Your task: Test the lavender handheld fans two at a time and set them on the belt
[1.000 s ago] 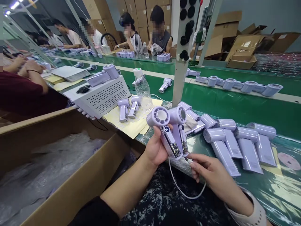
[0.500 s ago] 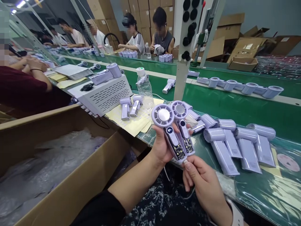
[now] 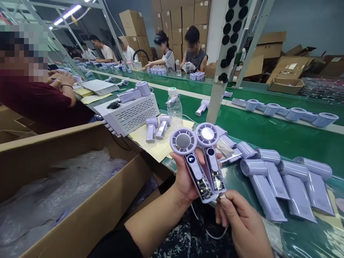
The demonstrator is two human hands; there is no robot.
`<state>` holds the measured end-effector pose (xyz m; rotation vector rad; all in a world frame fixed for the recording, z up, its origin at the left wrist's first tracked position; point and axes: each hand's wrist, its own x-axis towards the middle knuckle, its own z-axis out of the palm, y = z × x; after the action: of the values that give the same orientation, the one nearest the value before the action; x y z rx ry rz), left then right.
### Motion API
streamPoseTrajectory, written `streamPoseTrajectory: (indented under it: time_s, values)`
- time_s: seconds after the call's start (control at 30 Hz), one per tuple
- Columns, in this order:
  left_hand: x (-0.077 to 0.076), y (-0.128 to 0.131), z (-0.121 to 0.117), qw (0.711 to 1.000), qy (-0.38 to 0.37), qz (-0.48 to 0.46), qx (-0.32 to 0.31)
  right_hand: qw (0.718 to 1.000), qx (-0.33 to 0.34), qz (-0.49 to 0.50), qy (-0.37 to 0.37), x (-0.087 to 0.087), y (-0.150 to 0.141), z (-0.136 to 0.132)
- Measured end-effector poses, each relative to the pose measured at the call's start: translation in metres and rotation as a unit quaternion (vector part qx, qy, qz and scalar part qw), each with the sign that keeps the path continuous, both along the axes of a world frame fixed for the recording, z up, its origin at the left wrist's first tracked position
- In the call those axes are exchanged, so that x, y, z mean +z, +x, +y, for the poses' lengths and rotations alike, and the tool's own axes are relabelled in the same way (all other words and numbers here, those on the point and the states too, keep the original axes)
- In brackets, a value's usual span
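Observation:
My left hand (image 3: 185, 179) is closed around two lilac handheld fans side by side, a left fan (image 3: 198, 172) and a right fan (image 3: 214, 162), both facing me with bare circuit boards in their handles. The left fan's round display is lit and seems to read 84; the right one's display is dark. With thumb and fingers, my right hand (image 3: 240, 213) pinches the plug of a white cable (image 3: 221, 195) at the bottom end of the right fan. Whether the plug is seated there, I cannot tell. Its cord hangs below in a loop.
Several wrapped fans (image 3: 266, 186) lie on the green bench to the right. A plastic bottle (image 3: 174, 107), two fans (image 3: 152, 129) and a vented metal box (image 3: 134, 113) stand ahead. A carton (image 3: 80, 211) of plastic film is at left. Co-workers sit around the line.
My right hand has shifted the cable plug from the left fan's bottom end to the right fan's. The two fans have spread slightly apart, and the head view has moved.

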<state>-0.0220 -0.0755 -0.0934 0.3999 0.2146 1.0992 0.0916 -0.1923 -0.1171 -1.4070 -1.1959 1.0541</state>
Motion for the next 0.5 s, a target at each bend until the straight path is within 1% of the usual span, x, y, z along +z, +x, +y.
streamPoseTrajectory:
  time_s: [0.07,0.1,0.17,0.2,0.27,0.33,0.43,0.5]
  values:
    - [-0.002,0.000,-0.001,1.000,0.007,0.004,0.002,0.999,0.009,0.046,-0.026,0.000,-0.001,0.000]
    - [-0.002,0.000,-0.001,1.000,0.005,0.006,0.001,0.998,0.025,0.050,-0.027,0.001,0.000,0.001]
    - [-0.002,-0.001,0.000,1.000,-0.002,0.006,-0.006,0.998,0.056,0.027,-0.018,0.001,0.003,0.002]
    - [-0.002,-0.001,0.001,1.000,-0.004,0.006,-0.010,0.998,0.061,0.014,-0.014,0.000,0.005,0.002]
    - [-0.001,-0.001,0.002,1.000,0.000,0.014,-0.012,0.999,0.048,0.013,-0.012,-0.002,0.007,0.002]
    - [-0.001,0.000,0.001,0.999,0.015,0.033,-0.003,0.998,0.030,0.053,-0.016,-0.004,0.004,0.001]
    - [-0.005,0.003,-0.005,0.997,0.041,0.051,0.031,0.991,-0.027,0.123,-0.040,-0.008,-0.007,-0.001]
    - [-0.010,0.006,-0.009,0.995,0.057,0.058,0.049,0.986,-0.065,0.143,-0.060,-0.009,-0.014,-0.001]
